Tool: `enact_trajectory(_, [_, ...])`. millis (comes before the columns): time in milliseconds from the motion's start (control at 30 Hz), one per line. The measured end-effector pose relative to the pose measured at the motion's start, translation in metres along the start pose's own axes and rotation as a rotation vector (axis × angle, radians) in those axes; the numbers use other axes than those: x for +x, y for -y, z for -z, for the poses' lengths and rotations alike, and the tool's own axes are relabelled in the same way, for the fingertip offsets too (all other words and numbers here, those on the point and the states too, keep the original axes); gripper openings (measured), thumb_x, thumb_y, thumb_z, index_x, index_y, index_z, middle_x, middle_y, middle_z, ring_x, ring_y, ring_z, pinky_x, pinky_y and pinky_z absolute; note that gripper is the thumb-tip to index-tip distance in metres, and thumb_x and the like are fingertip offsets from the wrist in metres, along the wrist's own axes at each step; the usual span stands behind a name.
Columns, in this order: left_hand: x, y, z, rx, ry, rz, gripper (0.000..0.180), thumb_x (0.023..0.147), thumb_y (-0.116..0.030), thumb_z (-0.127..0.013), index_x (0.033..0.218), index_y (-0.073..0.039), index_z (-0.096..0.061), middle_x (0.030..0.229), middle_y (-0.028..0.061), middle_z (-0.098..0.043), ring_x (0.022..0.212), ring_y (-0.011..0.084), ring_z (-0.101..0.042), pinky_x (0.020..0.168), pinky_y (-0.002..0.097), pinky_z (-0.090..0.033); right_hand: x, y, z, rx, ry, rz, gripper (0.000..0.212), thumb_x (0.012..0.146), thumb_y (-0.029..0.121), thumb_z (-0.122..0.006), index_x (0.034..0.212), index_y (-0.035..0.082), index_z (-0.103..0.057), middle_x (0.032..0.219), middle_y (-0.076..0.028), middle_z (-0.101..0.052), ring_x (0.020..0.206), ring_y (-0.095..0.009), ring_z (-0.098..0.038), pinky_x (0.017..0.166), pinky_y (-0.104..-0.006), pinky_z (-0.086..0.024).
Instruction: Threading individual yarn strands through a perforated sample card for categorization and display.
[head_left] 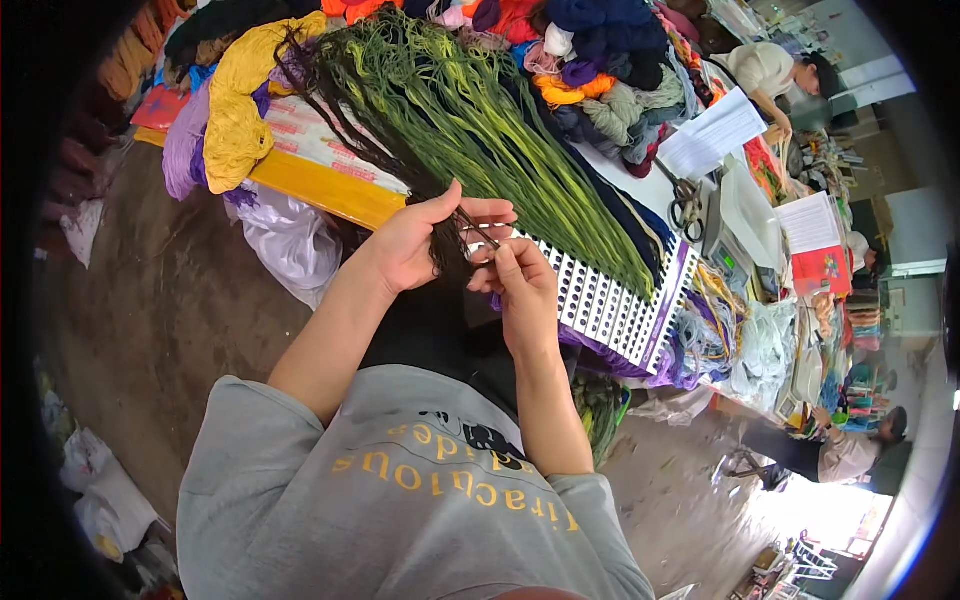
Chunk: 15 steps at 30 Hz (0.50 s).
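Note:
A bundle of dark brown, nearly black yarn (375, 145) runs from the far left of the table down to my hands. My left hand (415, 240) holds its near end across the palm, thumb raised and fingers bent around the strands. With thumb and fingertips my right hand (522, 285) pinches a thin lock of the same yarn, just right of the left fingers. Some loose dark ends hang below the left palm. Just beyond lie long green and yellow-green strands (500, 140), spread over a white board with rows of black holes (605, 315).
Yellow (238, 115) and purple yarn hanks drape over the table's left edge. Colourful skeins (610, 100) pile at the back. Scissors (686, 208), a scale (738, 235) and paper sheets (712, 135) lie to the right. Other people work at the far right.

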<state>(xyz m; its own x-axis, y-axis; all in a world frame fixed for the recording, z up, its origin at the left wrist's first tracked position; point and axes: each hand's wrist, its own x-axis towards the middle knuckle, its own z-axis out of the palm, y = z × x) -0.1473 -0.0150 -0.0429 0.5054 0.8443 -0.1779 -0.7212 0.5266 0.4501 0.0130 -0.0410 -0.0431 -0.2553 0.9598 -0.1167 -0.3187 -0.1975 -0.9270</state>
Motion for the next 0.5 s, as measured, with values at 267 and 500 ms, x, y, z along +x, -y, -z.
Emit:
enact_trajectory(267, [-0.014, -0.009, -0.003, 0.391, -0.168, -0.187, 0.057, 0.096, -0.046, -0.03, 0.117, 0.001, -0.054, 0.081, -0.0002, -0.052, 0.065, 0.0063, -0.048, 0.051, 0.0209, -0.041, -0.009, -0.002, 0.0, -0.063, -0.026, 0.039, 0.022, 0.096, 0.022, -0.044, 0.084, 0.004, -0.049, 0.063, -0.007, -0.058, 0.05, -0.013, -0.054, 0.05, -0.0205, -0.04])
enact_trajectory(500, [-0.023, -0.011, -0.008, 0.464, -0.208, -0.238, 0.054, 0.097, -0.043, -0.029, 0.11, 0.0, -0.059, 0.078, 0.0015, -0.054, 0.059, 0.0069, -0.048, 0.047, 0.0206, -0.038, -0.011, -0.004, -0.002, -0.117, -0.048, 0.055, 0.025, 0.097, 0.025, -0.042, 0.082, 0.005, -0.045, 0.055, -0.003, -0.05, 0.044, -0.01, -0.048, 0.041, -0.02, -0.039])
